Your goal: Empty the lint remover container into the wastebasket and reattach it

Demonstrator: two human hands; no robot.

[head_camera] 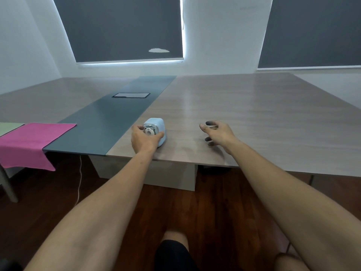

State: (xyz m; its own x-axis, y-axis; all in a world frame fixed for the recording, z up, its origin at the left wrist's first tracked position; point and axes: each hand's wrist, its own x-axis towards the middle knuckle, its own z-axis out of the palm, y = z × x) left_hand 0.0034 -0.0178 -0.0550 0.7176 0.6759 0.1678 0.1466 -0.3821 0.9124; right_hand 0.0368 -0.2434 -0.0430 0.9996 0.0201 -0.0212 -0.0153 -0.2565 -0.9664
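A small light-blue lint remover lies on the wooden table near its front edge. Its clear container end, with a panda picture, faces me. My left hand wraps around that near end, thumb on one side and fingers on the other. Off to the right, my right hand hovers just above the table with its fingers spread and nothing in it. No wastebasket is in view.
A dark grey strip with a cable hatch runs down the table's middle. A pink cloth hangs over the left edge of a lower table. Below the front edge lie a dark wooden floor and a white cable.
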